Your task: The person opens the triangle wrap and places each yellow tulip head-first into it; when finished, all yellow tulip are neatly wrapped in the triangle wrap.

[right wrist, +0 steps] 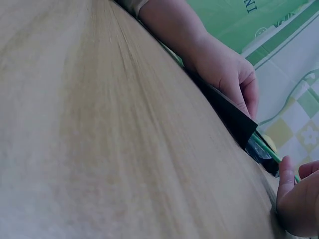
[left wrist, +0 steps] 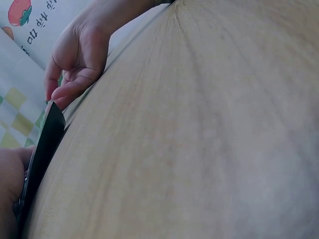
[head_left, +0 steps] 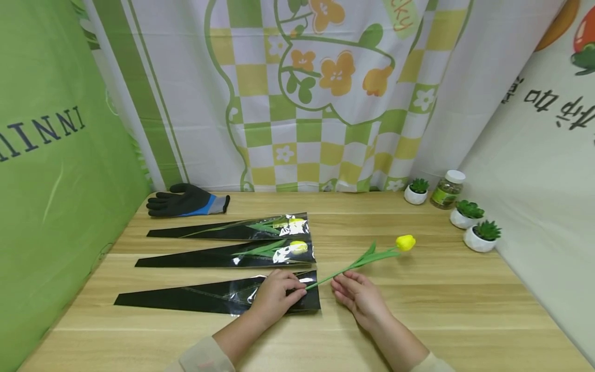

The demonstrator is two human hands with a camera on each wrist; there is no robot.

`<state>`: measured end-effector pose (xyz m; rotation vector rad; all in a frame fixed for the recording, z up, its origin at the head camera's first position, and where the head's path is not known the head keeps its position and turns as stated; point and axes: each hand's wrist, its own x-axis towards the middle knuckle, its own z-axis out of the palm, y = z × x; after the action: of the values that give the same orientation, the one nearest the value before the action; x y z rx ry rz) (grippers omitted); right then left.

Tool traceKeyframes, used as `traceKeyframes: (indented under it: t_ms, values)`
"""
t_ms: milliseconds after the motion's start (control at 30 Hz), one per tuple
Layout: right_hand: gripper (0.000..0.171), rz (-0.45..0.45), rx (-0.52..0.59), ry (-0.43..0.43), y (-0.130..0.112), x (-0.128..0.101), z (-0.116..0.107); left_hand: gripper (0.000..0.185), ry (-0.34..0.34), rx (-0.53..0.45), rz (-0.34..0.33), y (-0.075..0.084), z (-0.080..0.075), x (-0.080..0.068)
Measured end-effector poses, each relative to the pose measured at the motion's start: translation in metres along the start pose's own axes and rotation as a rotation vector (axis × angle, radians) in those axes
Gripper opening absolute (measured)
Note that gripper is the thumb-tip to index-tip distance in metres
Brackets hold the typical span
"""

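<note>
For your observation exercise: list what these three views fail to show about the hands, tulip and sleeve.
- Head view: left hand covers the sleeve mouth; how far the tulip stem is in stays hidden.
- Left wrist view: left hand cut off by the edge.
- Right wrist view: right hand mostly cropped; bloom unseen.

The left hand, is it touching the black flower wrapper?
Touching. The head view shows the left hand lying on the wide mouth end of the nearest black flower wrapper, fingers over its edge where the tulip stem enters.
</note>
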<state>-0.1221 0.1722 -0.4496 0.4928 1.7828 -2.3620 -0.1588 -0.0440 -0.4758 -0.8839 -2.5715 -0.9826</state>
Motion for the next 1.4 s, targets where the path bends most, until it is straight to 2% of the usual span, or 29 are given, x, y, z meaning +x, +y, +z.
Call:
traceKeyframes:
  t_ms: [367,567,733,833,1033,1133,1267,1400]
  values:
    - [0.054,0.08,0.055,-0.131,-0.004,-0.002,-0.009,0.013,-0.023,0.022,-0.012,0.0,-0.001,0.001]
    - [0.059,0.088,0.001,-0.188,-0.007,-0.003,-0.018,0.012,-0.029,0.005,-0.025,0.0,-0.002,0.001]
    - [0.058,0.067,-0.105,-0.222,-0.025,-0.001,-0.027,0.012,-0.029,-0.005,-0.029,-0.001,-0.001,0.0]
    - [0.054,-0.038,-0.268,-0.194,-0.042,0.003,-0.032,0.013,-0.03,-0.013,-0.038,-0.001,-0.001,0.0]
    - [0.035,-0.363,-0.824,-0.122,-0.061,0.024,-0.048,0.014,-0.04,-0.025,-0.067,-0.001,-0.001,0.0]
    - [0.029,-0.438,-1.053,-0.147,-0.064,0.034,-0.055,0.013,-0.035,-0.021,-0.06,-0.002,0.0,-0.001]
    - [0.025,-0.501,-1.248,-0.251,-0.067,0.045,-0.062,0.013,-0.023,-0.021,-0.044,-0.002,0.0,-0.002]
    - [0.022,-0.556,-1.338,-0.316,-0.067,0.05,-0.066,0.013,-0.025,-0.025,-0.039,-0.003,0.0,-0.001]
